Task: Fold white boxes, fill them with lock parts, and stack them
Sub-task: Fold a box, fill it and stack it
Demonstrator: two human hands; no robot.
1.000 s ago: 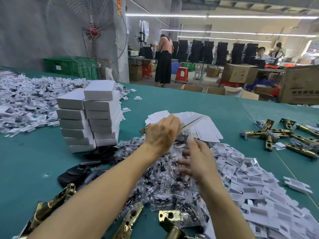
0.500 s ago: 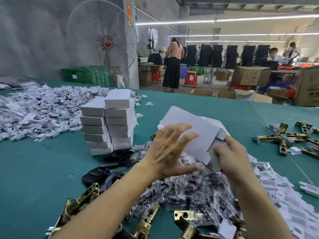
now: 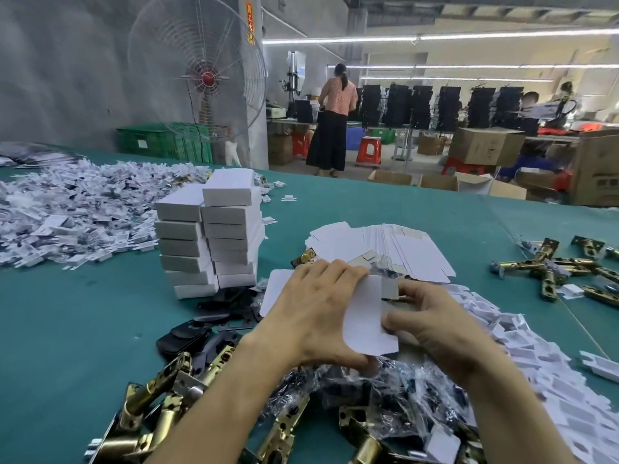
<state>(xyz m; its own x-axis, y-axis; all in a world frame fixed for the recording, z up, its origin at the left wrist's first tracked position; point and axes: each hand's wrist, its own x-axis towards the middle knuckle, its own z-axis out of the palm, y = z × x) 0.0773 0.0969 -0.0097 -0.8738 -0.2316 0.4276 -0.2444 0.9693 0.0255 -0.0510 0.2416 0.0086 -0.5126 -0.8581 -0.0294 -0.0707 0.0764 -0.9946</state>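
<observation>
At table [image 3: 83,329] centre, left hand [image 3: 311,313] grips the box [image 3: 366,316] from 9 o'clock, right hand [image 3: 435,324] pinches its 3 o'clock edge; it seems light, thin card, best held near creases.

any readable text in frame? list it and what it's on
Nothing legible.
Yellow characters on the red sign, on the pillar: too blurred.
Dark print on the cardboard box: blurred.
Label on the green crate: too small.
The white boxes: blank.
</observation>
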